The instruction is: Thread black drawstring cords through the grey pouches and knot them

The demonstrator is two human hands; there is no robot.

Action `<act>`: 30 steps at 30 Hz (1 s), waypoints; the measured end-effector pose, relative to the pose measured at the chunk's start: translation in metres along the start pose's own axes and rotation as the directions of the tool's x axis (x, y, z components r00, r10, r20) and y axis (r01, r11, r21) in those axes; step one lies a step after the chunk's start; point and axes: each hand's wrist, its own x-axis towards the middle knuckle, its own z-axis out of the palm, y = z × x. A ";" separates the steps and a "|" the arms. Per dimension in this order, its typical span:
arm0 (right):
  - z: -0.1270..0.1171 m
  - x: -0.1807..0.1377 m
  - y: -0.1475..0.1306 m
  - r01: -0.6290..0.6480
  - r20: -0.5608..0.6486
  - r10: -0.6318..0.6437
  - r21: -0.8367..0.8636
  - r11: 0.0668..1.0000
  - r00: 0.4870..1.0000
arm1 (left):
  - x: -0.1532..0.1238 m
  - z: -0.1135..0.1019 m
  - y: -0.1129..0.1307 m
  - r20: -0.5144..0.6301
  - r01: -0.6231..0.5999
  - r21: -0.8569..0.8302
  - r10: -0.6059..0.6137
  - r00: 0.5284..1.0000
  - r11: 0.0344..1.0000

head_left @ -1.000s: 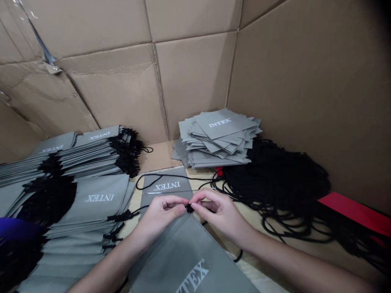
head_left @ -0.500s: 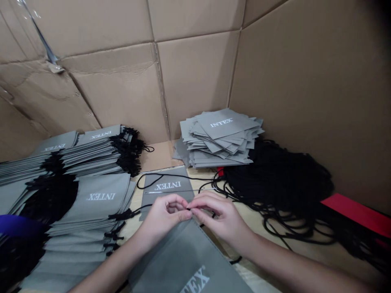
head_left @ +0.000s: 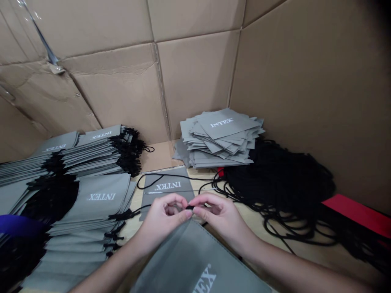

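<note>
Being held between the fingertips of the left hand (head_left: 161,217) and the right hand (head_left: 218,215), a small black cord stopper (head_left: 190,208) is seen just above the top edge of a gray bag (head_left: 195,260). Both hands are closed into a pinch, with the fingers curled and the thumbs pressed toward the stopper, and a thin black cord (head_left: 143,210) is seen running from the stopper's side toward the stacks on the left. The gray bag is laid flat under the forearms, and white INTEX lettering on it is cut off by the bottom of the view.

Just beyond the gray bag, a second bag (head_left: 167,186) is laid flat on a wooden table (head_left: 159,156), with a black cord loop (head_left: 152,179) resting on it. To the left of the gray bag, stacked bags (head_left: 91,199) are piled in rows, their black cords bunched at the ends. Farther back and to the right of the gray bag, a loose pile of gray bags (head_left: 220,138) is heaped, and a tangled heap of black cord (head_left: 275,183) is spread beside it. A red sheet (head_left: 357,213) is seen at the far right, and cardboard walls (head_left: 305,81) are raised behind everything. A blurred purple object (head_left: 15,225) is seen at the left edge.
</note>
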 end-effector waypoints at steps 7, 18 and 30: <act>-0.004 0.000 -0.004 0.299 0.056 -0.295 -0.245 0.922 0.954 | -0.007 0.003 0.001 -0.028 -0.055 0.042 0.056 0.998 0.998; 0.000 0.002 0.000 0.005 0.050 -0.005 0.001 1.000 0.999 | 0.001 -0.001 0.006 0.045 0.075 -0.239 -0.066 0.997 0.968; -0.002 0.004 0.005 -0.040 0.054 0.037 0.067 0.997 0.998 | 0.003 -0.003 0.007 0.033 0.093 -0.176 -0.088 0.996 0.980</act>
